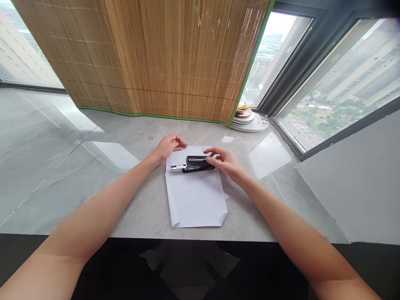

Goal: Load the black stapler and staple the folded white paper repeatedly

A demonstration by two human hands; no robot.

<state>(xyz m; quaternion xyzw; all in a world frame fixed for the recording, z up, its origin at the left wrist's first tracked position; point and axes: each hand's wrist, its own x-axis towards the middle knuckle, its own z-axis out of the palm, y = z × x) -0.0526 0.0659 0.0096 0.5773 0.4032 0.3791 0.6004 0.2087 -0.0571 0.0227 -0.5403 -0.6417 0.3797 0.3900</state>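
A white sheet of paper (196,200), folded at its near corners, lies on the grey marbled ledge. On its upper part a black stapler (200,167) rests sideways, its silver staple arm pointing left and apart from the upper black piece. My right hand (226,163) is at the stapler's right end, thumb against the black body and the other fingers curved behind it. At the paper's far left corner is my left hand (168,148), holding nothing visible. Its fingers are loosely bent, with the tips by the paper's edge.
A bamboo blind (162,62) with green edging hangs down to the ledge (131,212) in front of me. Stacked plates (248,123) stand at the back right by the window frame (292,75). A white wall (359,179) borders the right side.
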